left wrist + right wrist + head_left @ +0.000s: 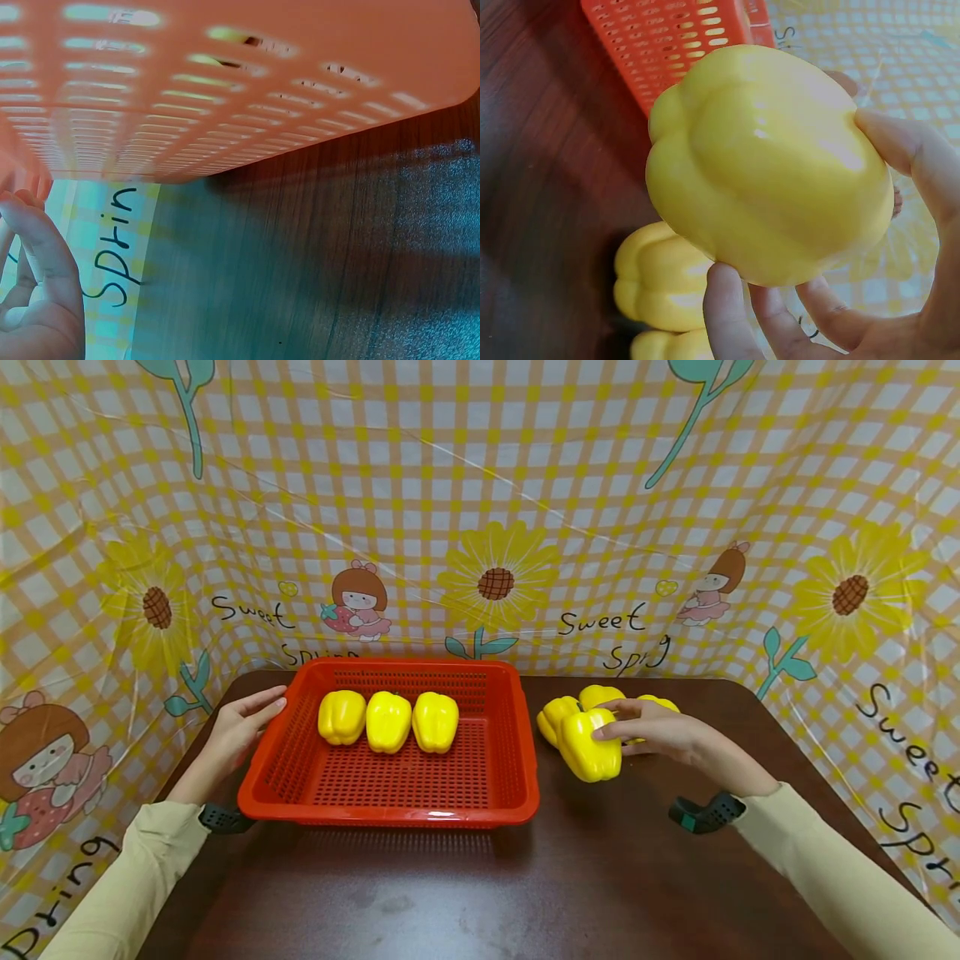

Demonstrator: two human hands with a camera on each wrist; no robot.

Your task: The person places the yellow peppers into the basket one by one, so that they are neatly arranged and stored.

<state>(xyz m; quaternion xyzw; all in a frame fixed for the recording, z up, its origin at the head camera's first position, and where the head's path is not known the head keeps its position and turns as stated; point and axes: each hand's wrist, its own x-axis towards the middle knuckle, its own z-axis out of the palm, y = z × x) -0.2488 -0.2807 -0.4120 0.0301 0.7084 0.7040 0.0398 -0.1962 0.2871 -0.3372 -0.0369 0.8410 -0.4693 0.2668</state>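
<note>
The right hand [654, 728] grasps a yellow bell pepper [590, 747], its thumb on one side and its fingers on the other, seen best in the right wrist view. The pepper appears held above the desk [420, 897], right of centre in the head view, between the basket and the other peppers [602, 696] clustered behind it. The left hand [236, 732] is at the left rim of the red basket [390, 817], fingertips gathered there in what looks like a light hold.

The step in hand seems to be carrying the pepper clear of its neighbours. The skin looks smooth and glossy, so a broad, even pinch across the flanks should serve better than a hard squeeze, which could make it slip or roll. Lifting its lower end clear of the basket's right rim would avoid a knock, and a steady left hand would check any slide of the basket.

In the head view the held pepper's lobed end points to the bottom of the frame, slightly rightward, and its long axis slants from upper left to lower right; its stem cannot be seen. The three peppers [388, 723] in the basket's upper half lie in a row, long axes running roughly up and down the frame.
</note>
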